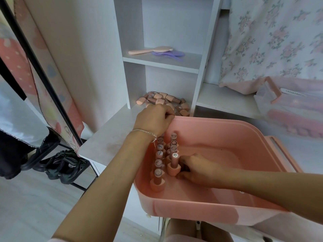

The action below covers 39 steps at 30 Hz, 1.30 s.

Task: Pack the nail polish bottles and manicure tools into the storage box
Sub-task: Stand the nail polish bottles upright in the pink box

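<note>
- pink storage box [218,213] sits nearest, with nail polish bottles [164,159] upright in two rows at its left side.
- right hand [197,169] pinches one bottle's base.
- left hand [154,119], fingers curled, reaches the loose bottle pile [166,100] on the shelf; its grasp is hidden.

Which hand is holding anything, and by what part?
Right hand grips a standing bottle at its base inside the box. Left hand: curled, contents hidden.

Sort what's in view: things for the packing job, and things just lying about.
For the job: pink storage box; upright bottles inside it; loose bottles on the shelf; left hand; right hand.

Lying about: hairbrush; purple comb; shoes; clear lidded box.
</note>
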Tool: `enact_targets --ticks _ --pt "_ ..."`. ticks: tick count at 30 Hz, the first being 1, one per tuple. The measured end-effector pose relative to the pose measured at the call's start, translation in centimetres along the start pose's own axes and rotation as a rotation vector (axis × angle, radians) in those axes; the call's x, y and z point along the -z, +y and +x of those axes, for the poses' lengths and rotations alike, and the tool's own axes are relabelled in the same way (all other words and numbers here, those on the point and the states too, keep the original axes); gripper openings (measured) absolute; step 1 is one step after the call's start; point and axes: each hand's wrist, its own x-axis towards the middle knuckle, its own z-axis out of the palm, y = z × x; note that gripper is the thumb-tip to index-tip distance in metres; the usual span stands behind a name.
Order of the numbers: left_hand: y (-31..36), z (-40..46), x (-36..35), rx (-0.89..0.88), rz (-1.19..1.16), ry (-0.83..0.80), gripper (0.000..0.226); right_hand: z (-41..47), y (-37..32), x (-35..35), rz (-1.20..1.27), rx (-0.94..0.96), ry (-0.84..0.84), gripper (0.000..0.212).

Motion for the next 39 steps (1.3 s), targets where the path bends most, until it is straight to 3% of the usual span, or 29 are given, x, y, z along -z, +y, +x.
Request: enact_targets --ticks 11,17,19,22,23,28,39 --pt "0.0 0.0 0.0 -0.005 0.003 0.003 0.020 -0.1 -0.1 0.0 0.007 0.017 0.004 0.020" --pt "-0.1 0.1 0.0 -0.009 -0.001 -0.001 0.020 -1.3 -0.6 2.7 -0.158 0.010 0.067 0.024" --pt "-0.1 0.1 0.0 -0.010 -0.003 0.001 0.020 -1.9 -1.0 3.7 -0.118 0.046 0.154 0.031" --pt "-0.1 0.1 0.0 -0.005 -0.005 0.003 0.020 -2.3 -1.6 4.6 0.007 0.146 0.223 0.012" --pt "0.0 0.0 0.0 -0.002 -0.002 0.002 0.020 -2.2 -1.7 4.6 0.006 0.183 0.230 0.016" --pt "0.0 0.0 0.0 0.004 -0.002 0.002 0.020 -1.6 -1.7 4.2 -0.078 0.283 0.228 0.029" --pt "0.0 0.0 0.0 -0.002 0.004 -0.001 0.021 -1.2 -1.4 3.4 -0.012 0.320 0.195 0.022"
